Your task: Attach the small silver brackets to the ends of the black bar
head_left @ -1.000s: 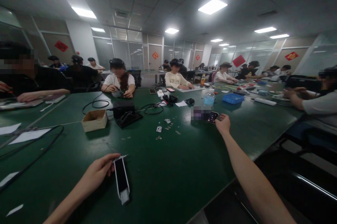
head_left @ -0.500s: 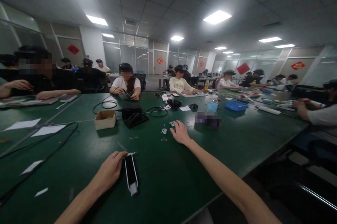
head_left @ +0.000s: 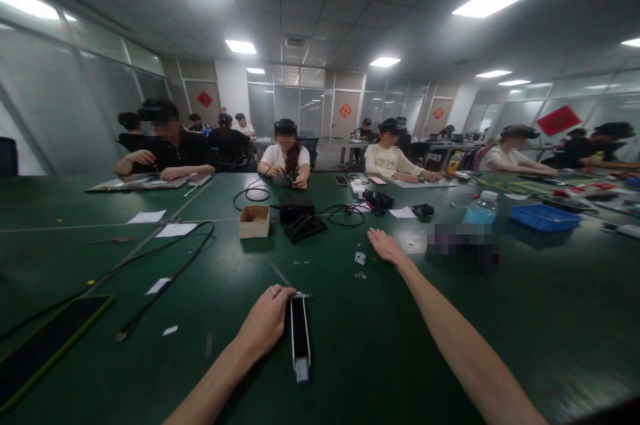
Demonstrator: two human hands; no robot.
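Near the front of the table, my left hand (head_left: 265,318) is closed on the far end of a long narrow black part with a white frame (head_left: 300,332). This part lies on the table, its pale grey end toward me. My right hand (head_left: 386,246) is farther out, palm down, its fingers close together and the thumb hidden. What lies under its fingers cannot be seen. Just left of it are a small metal plate with holes (head_left: 360,258) and several small rings (head_left: 360,276).
Beyond my hands stand a small cardboard box (head_left: 254,224), a black box (head_left: 296,207) and dark cables. To the right are a bottle of blue liquid (head_left: 481,209) and a blue tray (head_left: 545,218). A black cable (head_left: 175,292) crosses the left side. Several people sit across the table.
My view has turned left, shifting everything rightward. My right hand has drawn its fingers together over the spot where a second metal plate showed. My left hand stays on the long part.
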